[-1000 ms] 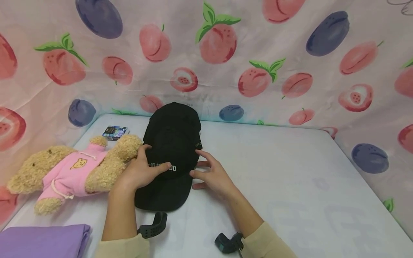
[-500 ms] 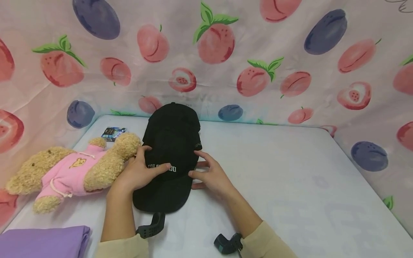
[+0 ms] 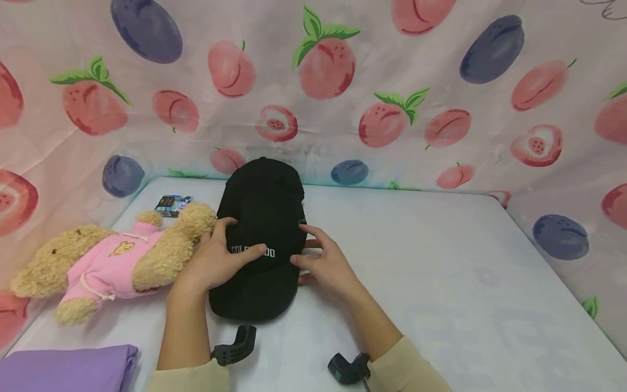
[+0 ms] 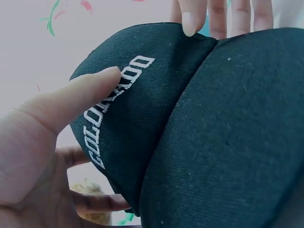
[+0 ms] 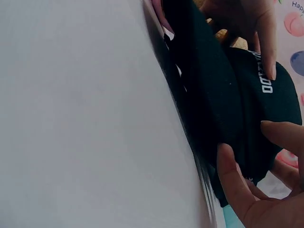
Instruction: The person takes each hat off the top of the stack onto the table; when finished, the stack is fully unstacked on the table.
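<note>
The black cap point(image 3: 266, 218) is held over the counter point(image 3: 416, 256) between left hand point(image 3: 215, 261) and right hand point(image 3: 328, 264), each grip curled against one side; its long axis is aligned front-to-back, brim point(image 3: 252, 299) nearest.

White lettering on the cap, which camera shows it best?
Left wrist: the white lettering is largest there, the left thumb covering part. The head view shows it small, also partly covered; the right wrist view, only its last letters.

A plain beige cloth left sleeve point(image 3: 192, 378) ends behind a bare left hand point(image 3: 214, 260); beside its cuff juts a black, angular, perforated wrist mount point(image 3: 237, 347). Right of the left sleeve: matching right sleeve point(image 3: 409, 369), bare right hand point(image 3: 329, 268), stubby black wrist device point(image 3: 349, 368).
</note>
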{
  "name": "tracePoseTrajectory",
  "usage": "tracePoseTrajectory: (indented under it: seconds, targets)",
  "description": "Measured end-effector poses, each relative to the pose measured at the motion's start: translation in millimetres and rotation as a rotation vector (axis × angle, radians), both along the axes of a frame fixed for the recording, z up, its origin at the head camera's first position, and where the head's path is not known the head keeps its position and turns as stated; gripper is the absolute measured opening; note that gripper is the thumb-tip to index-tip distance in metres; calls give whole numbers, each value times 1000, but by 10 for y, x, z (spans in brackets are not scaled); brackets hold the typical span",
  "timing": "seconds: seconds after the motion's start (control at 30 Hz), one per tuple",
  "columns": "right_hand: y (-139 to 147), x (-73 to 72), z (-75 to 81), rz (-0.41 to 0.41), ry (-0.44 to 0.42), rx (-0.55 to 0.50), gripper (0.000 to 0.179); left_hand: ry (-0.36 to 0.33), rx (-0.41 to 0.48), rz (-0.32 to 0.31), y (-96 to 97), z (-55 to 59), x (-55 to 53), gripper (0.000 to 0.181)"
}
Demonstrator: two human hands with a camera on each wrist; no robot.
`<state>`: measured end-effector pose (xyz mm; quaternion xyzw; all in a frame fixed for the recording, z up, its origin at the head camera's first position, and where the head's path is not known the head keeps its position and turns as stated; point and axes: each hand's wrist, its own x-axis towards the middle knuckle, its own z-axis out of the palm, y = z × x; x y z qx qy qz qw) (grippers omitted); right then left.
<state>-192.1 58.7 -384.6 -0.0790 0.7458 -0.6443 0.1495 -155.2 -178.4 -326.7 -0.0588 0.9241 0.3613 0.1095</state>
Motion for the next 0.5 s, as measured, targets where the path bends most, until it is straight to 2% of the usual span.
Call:
tracePoseTrajectory:
  seconds: [0.23,0.5]
  targets:
    - [42,-9,113,-41,75,64,66,32,18,24,107,90,15,109]
    - [77,-15,227,-55,106,57,68,40,22,56,198,191,62,112]
